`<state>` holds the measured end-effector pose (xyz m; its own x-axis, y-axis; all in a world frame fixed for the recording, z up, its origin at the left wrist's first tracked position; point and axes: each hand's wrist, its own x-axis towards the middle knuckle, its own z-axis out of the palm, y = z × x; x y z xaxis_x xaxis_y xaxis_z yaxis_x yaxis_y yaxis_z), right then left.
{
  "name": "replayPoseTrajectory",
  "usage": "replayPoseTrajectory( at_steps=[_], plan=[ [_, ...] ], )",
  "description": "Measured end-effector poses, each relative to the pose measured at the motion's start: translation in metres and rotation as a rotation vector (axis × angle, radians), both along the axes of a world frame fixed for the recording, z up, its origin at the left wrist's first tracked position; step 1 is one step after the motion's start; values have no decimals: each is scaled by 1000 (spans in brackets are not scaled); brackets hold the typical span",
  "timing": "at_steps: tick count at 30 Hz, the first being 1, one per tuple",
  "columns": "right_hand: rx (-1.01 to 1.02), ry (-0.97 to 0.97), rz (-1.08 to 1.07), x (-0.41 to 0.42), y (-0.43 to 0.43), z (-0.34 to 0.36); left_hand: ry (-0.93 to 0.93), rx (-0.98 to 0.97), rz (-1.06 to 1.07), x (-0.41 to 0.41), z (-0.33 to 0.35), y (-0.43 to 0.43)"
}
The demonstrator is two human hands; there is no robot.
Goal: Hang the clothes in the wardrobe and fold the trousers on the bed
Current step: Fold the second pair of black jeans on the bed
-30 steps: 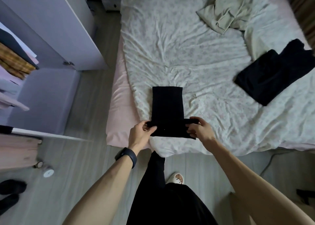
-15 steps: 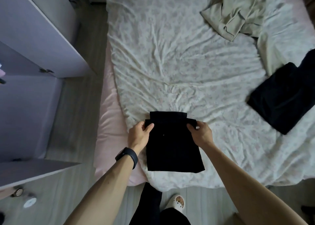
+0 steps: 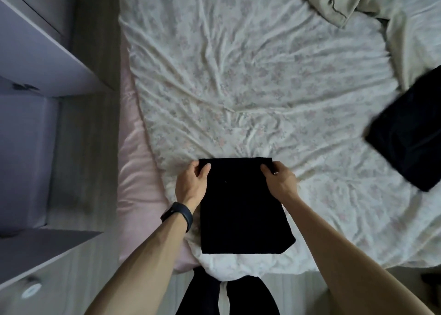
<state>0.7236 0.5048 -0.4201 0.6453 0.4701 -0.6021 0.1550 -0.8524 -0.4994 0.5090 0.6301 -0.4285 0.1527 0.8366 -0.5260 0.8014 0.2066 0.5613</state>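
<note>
Black trousers (image 3: 241, 209), folded into a compact rectangle, lie flat near the bed's front edge. My left hand (image 3: 192, 183) grips their far left corner, thumb on top. My right hand (image 3: 279, 182) grips the far right corner the same way. The bed (image 3: 250, 87) wears a wrinkled pale floral sheet. A second dark folded garment (image 3: 410, 138) lies at the right edge of the view. A crumpled beige garment (image 3: 343, 1) sits at the far right of the bed.
The open wardrobe (image 3: 35, 59), lilac-grey, stands to the left with its door (image 3: 43, 250) swung toward me. A strip of wooden floor (image 3: 88, 147) separates it from the bed. A small white round object (image 3: 29, 290) lies on the floor at lower left.
Both hands lifted the near end of the trousers and folded it away from me onto the far end, halving the length. The view shifted forward over the bed.
</note>
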Motion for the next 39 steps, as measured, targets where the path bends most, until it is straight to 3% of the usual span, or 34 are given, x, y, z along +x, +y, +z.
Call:
replayPoseTrajectory(
  at_steps=[7,10,14,18,24,31,35,39],
  plan=[
    [10,7,-28,0,4,-18,37,6,59,9,-27,2],
    [44,-216,35,-13,0,-15,43,178,80,20,-19,-9],
    [152,-576,294,-63,-26,-1,151,652,-268,4,-13,-54],
    [120,-595,587,-92,-35,-11,158,635,-676,-2,-23,-92],
    [44,-604,714,-66,-12,-62,264,586,-734,2,-71,-62],
    [72,-575,656,-58,-18,-96,264,645,-720,-5,-105,-63],
    [-58,-539,537,-49,-27,-87,293,652,-817,-24,-99,-53],
    [-42,-665,367,-71,-42,-55,312,703,-873,-21,-71,-41]
  ],
)
